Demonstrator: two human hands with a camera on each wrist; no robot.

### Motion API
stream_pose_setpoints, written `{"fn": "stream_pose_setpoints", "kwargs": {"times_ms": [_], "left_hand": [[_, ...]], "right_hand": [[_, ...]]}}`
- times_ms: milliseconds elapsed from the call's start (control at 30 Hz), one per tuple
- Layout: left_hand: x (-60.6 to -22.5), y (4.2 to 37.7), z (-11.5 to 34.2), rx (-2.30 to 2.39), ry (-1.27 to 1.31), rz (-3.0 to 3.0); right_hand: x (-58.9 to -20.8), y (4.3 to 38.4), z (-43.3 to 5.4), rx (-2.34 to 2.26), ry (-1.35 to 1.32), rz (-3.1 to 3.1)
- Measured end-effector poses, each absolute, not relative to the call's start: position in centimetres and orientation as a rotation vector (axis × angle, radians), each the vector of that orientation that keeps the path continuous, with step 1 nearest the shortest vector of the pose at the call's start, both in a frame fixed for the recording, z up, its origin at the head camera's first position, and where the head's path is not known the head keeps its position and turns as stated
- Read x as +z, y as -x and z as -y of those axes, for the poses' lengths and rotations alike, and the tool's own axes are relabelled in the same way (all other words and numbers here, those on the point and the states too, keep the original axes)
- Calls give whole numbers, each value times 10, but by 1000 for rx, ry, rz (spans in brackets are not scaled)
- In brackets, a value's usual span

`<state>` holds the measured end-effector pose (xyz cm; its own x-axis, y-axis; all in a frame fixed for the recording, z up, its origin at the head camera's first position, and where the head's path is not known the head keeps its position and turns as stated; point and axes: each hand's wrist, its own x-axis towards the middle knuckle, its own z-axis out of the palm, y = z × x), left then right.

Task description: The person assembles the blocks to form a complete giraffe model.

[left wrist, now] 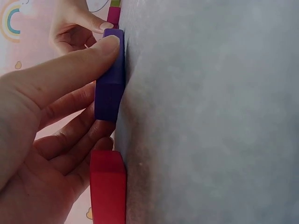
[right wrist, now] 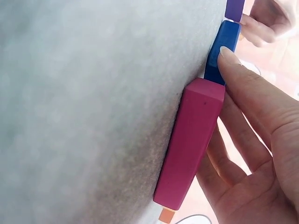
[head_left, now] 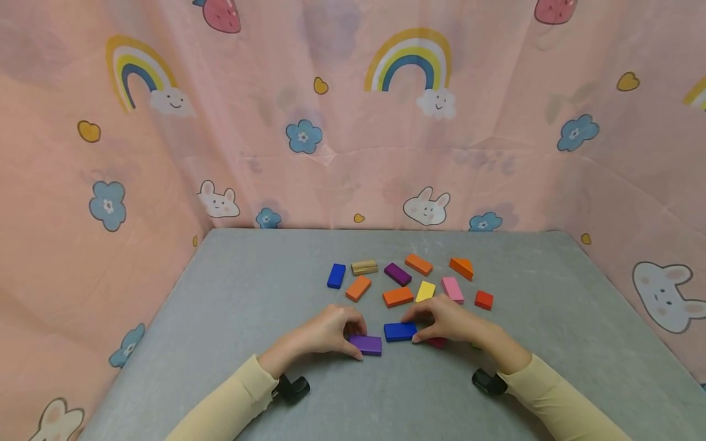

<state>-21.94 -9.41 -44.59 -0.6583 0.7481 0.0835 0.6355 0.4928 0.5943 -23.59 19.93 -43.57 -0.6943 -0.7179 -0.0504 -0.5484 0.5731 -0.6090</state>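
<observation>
- Setting blocks in a row looks like the step in hand: at lower centre of the head view, the left hand (head_left: 333,331) pinches a purple block (head_left: 372,346), and the right hand's (head_left: 449,318) grip holds a blue block (head_left: 398,332) just right of it, a gap between.
- Next, the move probably calls for squaring these ends, then releasing gently.
- Above, loose blocks lie on the grey table (head_left: 265,275), including an orange triangular block (head_left: 462,268) and a yellow block (head_left: 425,291).
- Left wrist view: a red block (left wrist: 108,191), lower left, crowds the palm.
- Right wrist view: a magenta block (right wrist: 191,144), centre, sits close against the blue one and could get knocked.
</observation>
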Motion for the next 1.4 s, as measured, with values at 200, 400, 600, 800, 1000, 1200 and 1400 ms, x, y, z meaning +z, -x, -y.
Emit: {"fn": "stream_pose_setpoints", "kwargs": {"times_ms": [200,400,600,800,1000,1200,1400], "left_hand": [[-444,220,96,919,-1197,-2528],[-434,217,110,940,-1247,-2627],[-428,205,124,773,-1554,-2606],[-431,199,125,770,-1618,-2436],[-433,198,124,746,-1560,-2398],[-434,200,123,728,-1564,-2400],[-434,200,124,731,-1535,-2385]], "right_hand": [[-434,236,-200,-815,1029,-2517],[-435,235,-200,-812,1025,-2517],[-435,234,-200,-820,1036,-2522],[-433,234,-199,-805,1000,-2537],[-435,235,-199,-812,1022,-2524],[-433,235,-198,-809,1015,-2519],[-431,234,-197,-796,1017,-2524]]}}
